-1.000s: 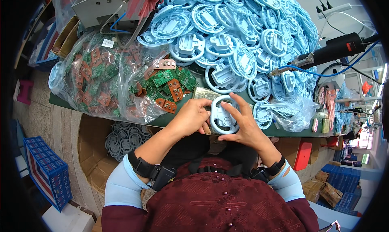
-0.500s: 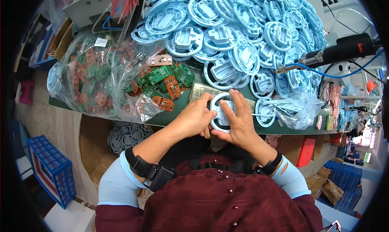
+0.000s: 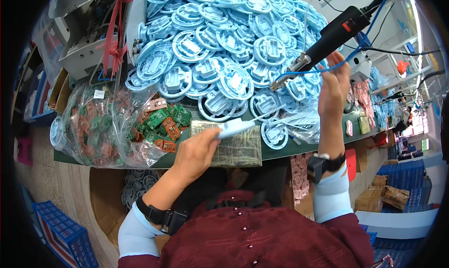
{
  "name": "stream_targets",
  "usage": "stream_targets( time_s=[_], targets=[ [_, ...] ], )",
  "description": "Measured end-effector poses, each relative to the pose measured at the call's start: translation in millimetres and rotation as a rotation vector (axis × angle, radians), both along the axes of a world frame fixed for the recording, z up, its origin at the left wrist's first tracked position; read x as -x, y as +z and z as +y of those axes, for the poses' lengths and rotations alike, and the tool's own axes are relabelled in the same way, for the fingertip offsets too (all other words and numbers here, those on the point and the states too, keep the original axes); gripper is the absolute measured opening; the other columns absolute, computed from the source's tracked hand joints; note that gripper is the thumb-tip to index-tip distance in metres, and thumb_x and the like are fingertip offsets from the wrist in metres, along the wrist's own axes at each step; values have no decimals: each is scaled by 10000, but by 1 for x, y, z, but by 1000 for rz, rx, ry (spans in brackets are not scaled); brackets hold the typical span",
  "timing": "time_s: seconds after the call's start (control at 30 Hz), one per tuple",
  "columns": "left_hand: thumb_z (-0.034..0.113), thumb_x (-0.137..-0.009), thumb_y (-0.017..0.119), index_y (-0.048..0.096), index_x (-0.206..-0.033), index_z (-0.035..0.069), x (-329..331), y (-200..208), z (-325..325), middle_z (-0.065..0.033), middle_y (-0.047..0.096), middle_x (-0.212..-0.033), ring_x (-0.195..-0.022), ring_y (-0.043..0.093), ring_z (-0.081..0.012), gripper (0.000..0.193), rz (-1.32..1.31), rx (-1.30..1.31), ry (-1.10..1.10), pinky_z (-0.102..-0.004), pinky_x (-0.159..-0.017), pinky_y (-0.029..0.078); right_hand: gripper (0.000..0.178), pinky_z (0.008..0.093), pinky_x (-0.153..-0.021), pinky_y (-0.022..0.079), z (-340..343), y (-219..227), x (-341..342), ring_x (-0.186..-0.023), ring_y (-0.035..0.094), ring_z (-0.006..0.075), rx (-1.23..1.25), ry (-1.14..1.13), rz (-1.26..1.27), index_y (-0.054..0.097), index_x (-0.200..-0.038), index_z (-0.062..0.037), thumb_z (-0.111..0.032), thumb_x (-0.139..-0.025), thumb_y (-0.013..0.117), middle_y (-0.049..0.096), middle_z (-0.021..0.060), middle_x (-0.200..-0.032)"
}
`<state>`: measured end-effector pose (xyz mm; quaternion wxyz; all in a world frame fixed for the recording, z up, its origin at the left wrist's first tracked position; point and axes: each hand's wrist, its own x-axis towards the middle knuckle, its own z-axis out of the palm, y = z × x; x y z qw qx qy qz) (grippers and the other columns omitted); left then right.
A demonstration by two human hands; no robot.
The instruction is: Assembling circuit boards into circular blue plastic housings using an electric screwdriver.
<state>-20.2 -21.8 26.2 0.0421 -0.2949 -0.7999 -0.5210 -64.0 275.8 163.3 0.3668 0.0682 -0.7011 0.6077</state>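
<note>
One hand alone has the pale blue ring (image 3: 231, 128) now, and I'm watching it at the centre of my feed, over the upper part of a tape-wrapped block (image 3: 229, 151). Half a second back, two hands frame it with its face showing; now it is tipped nearly edge-on, and far more of that block shows. The left hand (image 3: 194, 153), just off centre toward eight o'clock, pinches the ring's left end between thumb and fingers.

And the right hand (image 3: 336, 81) is off the ring, up at two o'clock, beside the black tool (image 3: 334, 34), with a blue hose (image 3: 356, 52) crossing in front of it. Its fingers point upward; whether they grasp the tool, I can't tell from here.

My view swings too: the heap of blue rings (image 3: 210, 43) at twelve and the bag of circuit boards (image 3: 126, 158) at nine both sit farther left than before, and the tool slants more steeply, its metal tip over the heap.
</note>
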Motion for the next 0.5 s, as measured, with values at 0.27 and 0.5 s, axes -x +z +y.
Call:
stream_targets(
  time_s=[0.27, 0.5],
  targets=[
    [22, -713, 680, 547, -1071, 28, -9, -28, -24, -219, 562, -1213, -1188, 534, -387, 382, 446, 220, -60, -493, -955, 437, 246, 354, -834, 530, -14, 34, 23, -838, 683, 236, -133, 250, -19, 517, -1067, 58, -23, -847, 593, 660, 148, -886],
    [113, -756, 731, 572, -1087, 13, 1, 2, 15, -176, 569, -1204, -1137, 532, -353, 380, 224, 54, 86, -475, -967, 397, 446, 337, -558, 505, -103, 42, -6, -669, 553, 185, 86, 519, -3, 444, -1244, 47, -79, -846, 602, 482, 80, -850]
  ],
)
